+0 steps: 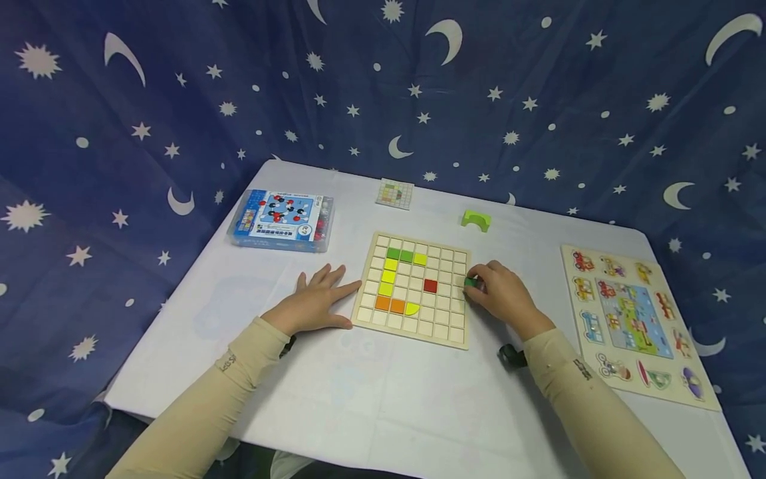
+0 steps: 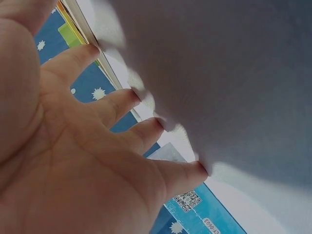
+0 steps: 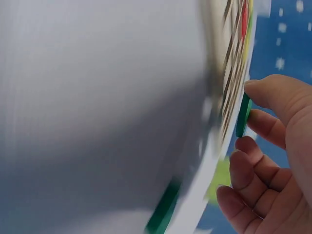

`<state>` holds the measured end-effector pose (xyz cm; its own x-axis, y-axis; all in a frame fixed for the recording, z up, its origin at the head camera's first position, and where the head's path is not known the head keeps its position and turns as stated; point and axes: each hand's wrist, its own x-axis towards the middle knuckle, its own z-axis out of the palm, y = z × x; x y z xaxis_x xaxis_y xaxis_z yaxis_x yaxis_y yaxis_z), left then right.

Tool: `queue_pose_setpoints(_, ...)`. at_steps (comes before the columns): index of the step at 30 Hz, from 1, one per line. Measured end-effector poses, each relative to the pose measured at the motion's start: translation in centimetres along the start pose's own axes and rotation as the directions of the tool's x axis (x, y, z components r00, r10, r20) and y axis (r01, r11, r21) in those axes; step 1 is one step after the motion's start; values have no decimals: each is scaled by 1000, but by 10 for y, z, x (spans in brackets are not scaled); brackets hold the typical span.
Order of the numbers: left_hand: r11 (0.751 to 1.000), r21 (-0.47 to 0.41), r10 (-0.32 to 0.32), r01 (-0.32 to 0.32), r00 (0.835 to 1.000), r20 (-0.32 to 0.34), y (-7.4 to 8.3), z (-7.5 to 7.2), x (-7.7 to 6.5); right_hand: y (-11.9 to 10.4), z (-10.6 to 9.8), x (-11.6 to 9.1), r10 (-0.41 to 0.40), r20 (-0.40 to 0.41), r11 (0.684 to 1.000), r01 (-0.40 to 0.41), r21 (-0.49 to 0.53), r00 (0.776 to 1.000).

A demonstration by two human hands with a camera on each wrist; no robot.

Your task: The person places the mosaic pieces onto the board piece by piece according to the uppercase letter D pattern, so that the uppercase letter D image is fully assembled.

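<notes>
A square wooden grid board (image 1: 417, 339) lies mid-table, with green, yellow, orange and red tiles in some of its cells. A red tile (image 1: 430, 286) sits right of the board's middle. My left hand (image 1: 314, 303) rests with spread fingers on the cloth; its index finger and thumb reach the board's left edge. At the right edge, my right hand (image 1: 503, 293) pinches a green tile (image 3: 243, 114) between thumb and index finger, the other fingers curled below. A second green piece (image 3: 163, 207) lies on the cloth in the right wrist view; the head view does not show it.
A small pattern card (image 1: 395, 193) lies behind the board, with a light-green arch block (image 1: 476, 220) to its right. At the back left is a clear plastic box (image 1: 281, 219) with a blue label. A wooden vehicle picture puzzle (image 1: 634, 319) occupies the right side.
</notes>
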<state>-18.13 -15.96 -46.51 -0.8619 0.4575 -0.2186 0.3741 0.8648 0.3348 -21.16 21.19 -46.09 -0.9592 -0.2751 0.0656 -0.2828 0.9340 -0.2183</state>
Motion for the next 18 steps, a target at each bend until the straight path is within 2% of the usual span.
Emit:
queue_pose_setpoints(5, 1000, -3, 5, -5, 1000, -5, 1, -1, 0, -37, 6, -3, -150, 8, 989, 150, 17, 989)
queue_pose_setpoints(8, 1000, 1, 7, -7, 1000, -3, 0, 0, 0, -53, 11, -4, -208, 21, 978, 207, 8, 978)
queue_pose_setpoints(18, 1000, 0, 8, -8, 1000, -10, 1, -2, -2, -66, 17, -3, -267, -50, 964, 266, -28, 962)
